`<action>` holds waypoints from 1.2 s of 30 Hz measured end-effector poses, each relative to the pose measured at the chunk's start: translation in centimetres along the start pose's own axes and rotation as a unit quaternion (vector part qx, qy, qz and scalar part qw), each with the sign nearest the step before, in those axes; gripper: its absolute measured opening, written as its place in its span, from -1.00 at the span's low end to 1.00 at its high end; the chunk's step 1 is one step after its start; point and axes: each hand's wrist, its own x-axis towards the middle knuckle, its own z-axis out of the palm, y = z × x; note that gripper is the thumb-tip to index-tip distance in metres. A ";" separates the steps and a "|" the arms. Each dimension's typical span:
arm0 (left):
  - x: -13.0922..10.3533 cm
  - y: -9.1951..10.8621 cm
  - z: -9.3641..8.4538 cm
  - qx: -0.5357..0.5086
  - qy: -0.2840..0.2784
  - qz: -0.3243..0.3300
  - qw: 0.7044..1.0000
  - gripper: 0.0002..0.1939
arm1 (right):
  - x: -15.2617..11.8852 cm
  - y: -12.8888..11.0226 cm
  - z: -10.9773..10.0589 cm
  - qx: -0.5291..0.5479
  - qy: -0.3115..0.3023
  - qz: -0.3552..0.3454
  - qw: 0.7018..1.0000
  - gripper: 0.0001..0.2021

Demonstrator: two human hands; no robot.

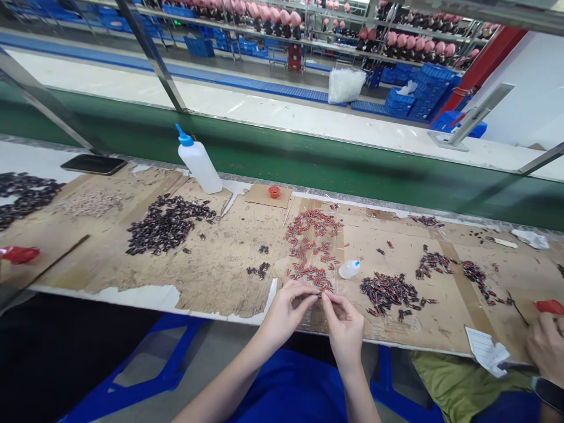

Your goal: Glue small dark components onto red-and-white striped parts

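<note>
My left hand (288,309) and my right hand (342,323) meet at the table's front edge, thumbs and index fingers pinched. Between their fingertips is a tiny reddish piece, mostly hidden. Just beyond the fingers, small red and dark pieces (314,222) lie scattered in a loose ring on the cardboard (233,258). A small white bottle (349,269) with a blue tip leans to the right of them. Further right sits a heap of dark and red pieces (390,292). To the left is a larger heap of black pieces (165,223).
A large white bottle (201,166) with a blue nozzle stands at the back left, near a phone (94,164). A red cap (274,191) rests on a cardboard square. At the far right are another person's hand (546,346) and a torn paper (487,350). Metal posts rise behind.
</note>
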 end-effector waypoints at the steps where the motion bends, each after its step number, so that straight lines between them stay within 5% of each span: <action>1: 0.0 0.1 0.0 -0.007 0.000 -0.006 1.000 -0.83 | 0.0 0.0 0.0 -0.003 0.001 -0.004 1.000 -0.74; 17: 0.1 1.4 -0.2 -0.035 0.011 -0.033 0.999 -0.86 | 0.3 -0.5 -0.9 -0.011 -0.054 -0.029 0.998 -0.76; 30: 0.0 0.5 0.6 -0.081 -0.016 -0.035 0.996 -0.80 | 0.7 0.4 -1.7 -0.088 -0.069 -0.133 0.985 -0.82; 33: 0.2 0.1 0.1 -0.051 -0.034 -0.011 0.998 -0.67 | 1.2 0.8 -3.2 -0.104 -0.031 -0.116 0.987 -0.80; 36: 0.5 -0.4 -2.0 0.088 0.029 0.018 0.996 -0.74 | 2.4 1.0 -5.2 -0.124 0.104 -0.090 0.983 -0.71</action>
